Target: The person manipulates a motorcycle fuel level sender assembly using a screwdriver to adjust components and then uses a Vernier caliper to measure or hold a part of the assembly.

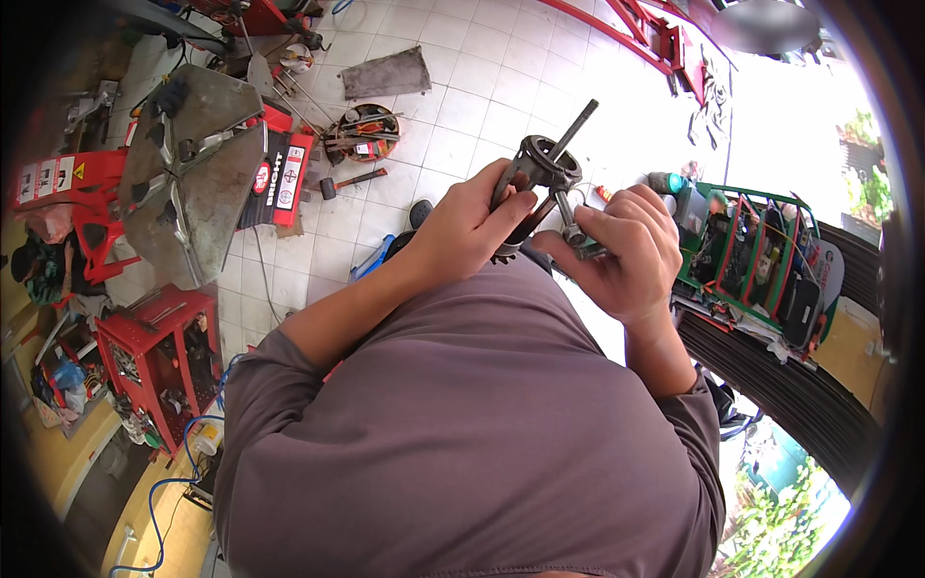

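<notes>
Before my chest, in the head view, a dark metal tool (551, 162) is held up. It has a ring-shaped head and long arms below, like a puller, but its exact kind I cannot tell. A thin dark rod (580, 123) slants up and right from the ring. My left hand (472, 223) is closed around the tool's left side, thumb across its front. A metal bolt-like shaft (568, 217) runs down from the ring's right side, and my right hand (624, 246) is closed on its lower end. Both palms hide parts of the tool.
On the tiled floor (462, 87) lie a round tray of tools (385, 125), a hammer (352, 181) and a flat grey mat (385, 74). Left stand a tyre-changing machine (207, 173) and a red cart (159, 356). A green tool rack (752, 250) stands right.
</notes>
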A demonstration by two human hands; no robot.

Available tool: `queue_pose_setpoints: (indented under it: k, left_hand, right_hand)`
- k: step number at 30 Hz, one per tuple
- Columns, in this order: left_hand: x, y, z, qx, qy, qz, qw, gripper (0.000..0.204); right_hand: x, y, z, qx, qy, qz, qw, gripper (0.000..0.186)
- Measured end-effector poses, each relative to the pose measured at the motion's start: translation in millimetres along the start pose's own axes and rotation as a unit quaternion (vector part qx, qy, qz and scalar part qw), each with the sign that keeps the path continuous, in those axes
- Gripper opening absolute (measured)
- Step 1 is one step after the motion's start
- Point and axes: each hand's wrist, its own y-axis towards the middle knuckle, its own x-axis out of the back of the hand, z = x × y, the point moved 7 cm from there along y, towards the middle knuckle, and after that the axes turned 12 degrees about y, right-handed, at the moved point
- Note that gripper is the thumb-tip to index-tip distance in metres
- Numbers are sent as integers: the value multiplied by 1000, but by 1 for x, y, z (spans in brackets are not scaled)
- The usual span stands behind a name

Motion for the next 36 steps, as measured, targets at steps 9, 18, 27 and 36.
queue_pose_setpoints:
  k: [9,18,27,36]
  left_hand:
    - [-3,-6,-1,-28,-90,-4,995,19]
    - [35,4,82,101,-211,-64,970,26]
    - [159,-14,190,208,-111,-210,949,18]
    - [94,28,241,300,-117,-206,924,19]
  right_hand:
    - [-12,-10,-3,62,62,22,996,49]
    - [-43,-206,-198,-520,188,-177,814,37]
    - [-73,-356,-270,-649,189,-72,733,45]
    - [-124,-372,-360,-675,95,116,722,34]
